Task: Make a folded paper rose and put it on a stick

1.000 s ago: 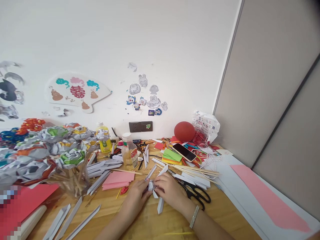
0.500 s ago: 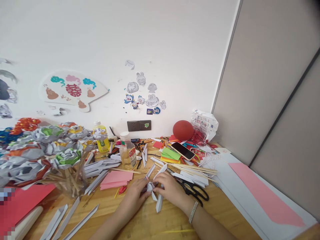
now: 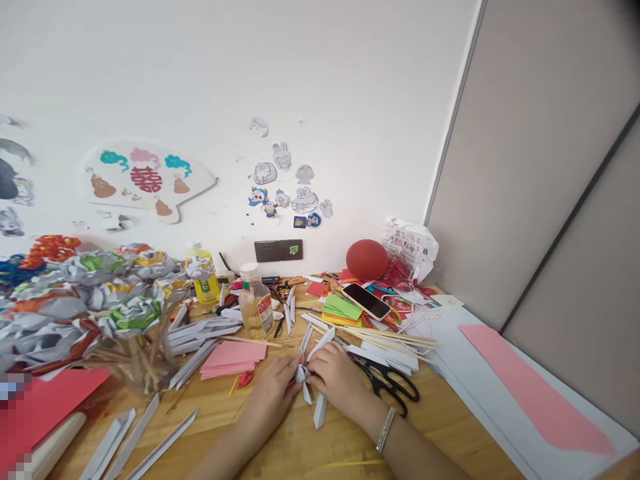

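Observation:
My left hand and my right hand meet on the wooden table, fingers pinched together on a small folded white paper piece. Pointed white paper strips stick out from it, one upward and one downward. A silver bracelet sits on my right wrist. Black scissors lie just right of my right hand. A pink paper stack lies left of my left hand.
A jar of paper flowers on sticks stands at the left, folded white strips below it. A glue bottle, yellow bottle, phone, coloured paper pad, wooden skewers, red ball and pink sheet surround.
Both hands have stayed pressed on the white paper piece, with only small shifts of the fingers. The view has shifted slightly.

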Available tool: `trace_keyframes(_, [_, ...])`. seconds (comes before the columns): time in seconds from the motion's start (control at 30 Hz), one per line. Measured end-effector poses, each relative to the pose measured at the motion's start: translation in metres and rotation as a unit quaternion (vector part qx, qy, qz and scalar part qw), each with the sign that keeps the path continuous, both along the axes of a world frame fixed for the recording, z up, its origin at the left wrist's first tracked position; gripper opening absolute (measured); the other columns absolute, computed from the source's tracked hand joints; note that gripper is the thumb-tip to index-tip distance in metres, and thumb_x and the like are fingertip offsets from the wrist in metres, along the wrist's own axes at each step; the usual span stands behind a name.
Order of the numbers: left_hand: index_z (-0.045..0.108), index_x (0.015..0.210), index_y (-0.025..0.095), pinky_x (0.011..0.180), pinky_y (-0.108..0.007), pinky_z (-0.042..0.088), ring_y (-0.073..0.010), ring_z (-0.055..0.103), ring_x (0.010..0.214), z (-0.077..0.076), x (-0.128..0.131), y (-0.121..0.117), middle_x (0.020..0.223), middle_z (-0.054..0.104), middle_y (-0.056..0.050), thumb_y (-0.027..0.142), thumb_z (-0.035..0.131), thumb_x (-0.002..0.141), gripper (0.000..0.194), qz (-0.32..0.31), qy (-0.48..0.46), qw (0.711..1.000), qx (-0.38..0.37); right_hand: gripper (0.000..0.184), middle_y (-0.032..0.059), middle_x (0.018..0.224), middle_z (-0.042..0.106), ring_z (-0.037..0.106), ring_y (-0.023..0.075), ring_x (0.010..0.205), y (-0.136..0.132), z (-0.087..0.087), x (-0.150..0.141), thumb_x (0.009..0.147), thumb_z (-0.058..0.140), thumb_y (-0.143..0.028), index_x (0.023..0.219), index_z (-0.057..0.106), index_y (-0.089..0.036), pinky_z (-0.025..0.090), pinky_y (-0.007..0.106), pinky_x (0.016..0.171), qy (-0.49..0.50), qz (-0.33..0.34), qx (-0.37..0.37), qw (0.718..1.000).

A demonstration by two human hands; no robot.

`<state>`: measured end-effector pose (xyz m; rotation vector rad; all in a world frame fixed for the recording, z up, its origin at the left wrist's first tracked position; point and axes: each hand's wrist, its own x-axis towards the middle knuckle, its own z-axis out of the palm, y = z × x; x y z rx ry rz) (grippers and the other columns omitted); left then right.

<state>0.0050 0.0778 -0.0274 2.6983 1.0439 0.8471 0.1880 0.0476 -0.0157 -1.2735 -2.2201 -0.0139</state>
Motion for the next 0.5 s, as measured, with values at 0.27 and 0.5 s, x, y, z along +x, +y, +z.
trace_keyframes(0.27, [0.066, 0.089, 0.019, 0.073, -0.040, 0.051, -0.0259, 0.060, 0.081, 0.002, 0.005, -0.007, 0.088, 0.068, -0.008, 0.015, 0.054, 0.082, 0.015, 0.036, 0.016, 0.999, 0.026, 0.008, 0.0015, 0.086, 0.065, 0.051, 0.0195, 0.087, 0.000, -0.002, -0.003, 0.079, 0.069, -0.026, 0.079, 0.065, -0.020, 0.037, 0.033, 0.081, 0.001, -0.028, -0.001, 1.000])
trace_keyframes(0.5, [0.066, 0.090, 0.018, 0.075, -0.040, 0.051, -0.0254, 0.060, 0.084, 0.008, 0.010, -0.014, 0.092, 0.068, -0.009, 0.008, 0.053, 0.080, 0.020, 0.039, 0.014, 0.999, 0.007, 0.005, 0.0029, 0.085, 0.065, 0.051, 0.0210, 0.088, -0.003, 0.000, -0.010, 0.081, 0.067, -0.023, 0.077, 0.065, -0.019, 0.034, 0.037, 0.088, 0.002, -0.051, -0.004, 0.999])
